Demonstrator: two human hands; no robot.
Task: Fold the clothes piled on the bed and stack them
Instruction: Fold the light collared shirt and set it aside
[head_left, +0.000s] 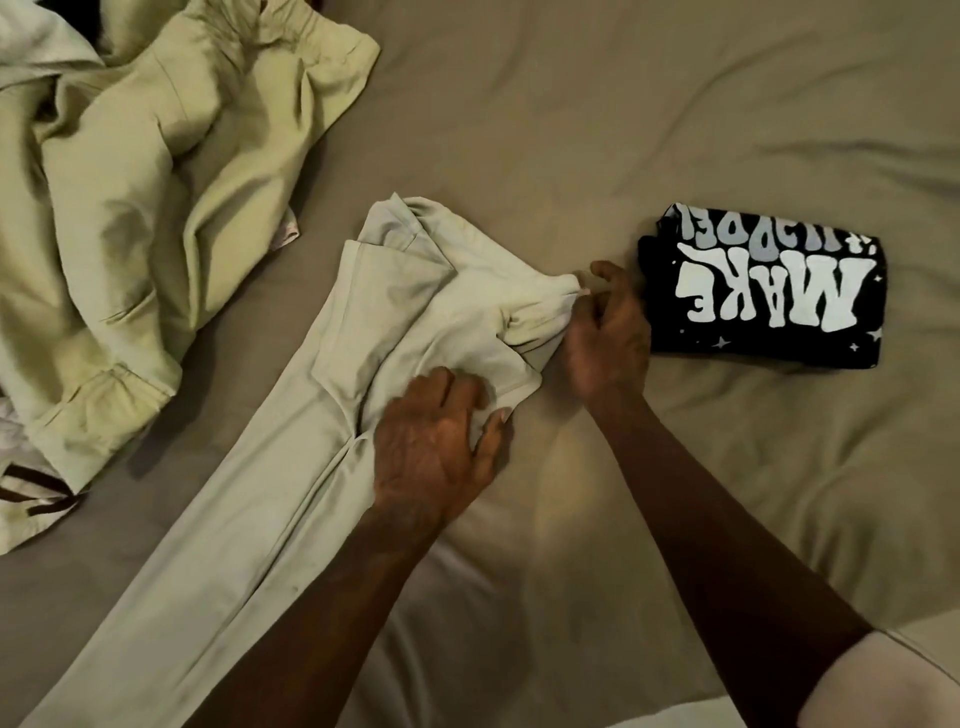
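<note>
- Works on the pale trousers (291, 467) in the middle of the bed (571, 130); waistband end near the centre, legs running off toward the lower-left edge of view; long axis slanted from lower left to upper right.
- Pinches the bunched waistband corner with the right hand (608, 338); fingers (605, 273) curled close round a small tuft of cloth, nothing else in that hand.
- Bears down on the seat of the trousers with the left hand (436, 441); fingers bent, thumb spread, seemingly gathering a fold of cloth rather than lying flat.
- Puts the right hand nearer the waistband corner, the left nearer the legs; probably calls next for squaring the waistband, then folding along the long axis, legs up toward the waistband.
- Shows a folded black printed T-shirt (769, 291) just right of the right hand and apart from the trousers; likely the start of the stack, on the right hand's side.
- Leaves a heap of pale green garments (156, 182) unfolded at upper left, well apart from the T-shirt; task early by that measure.
- No containers in view.
</note>
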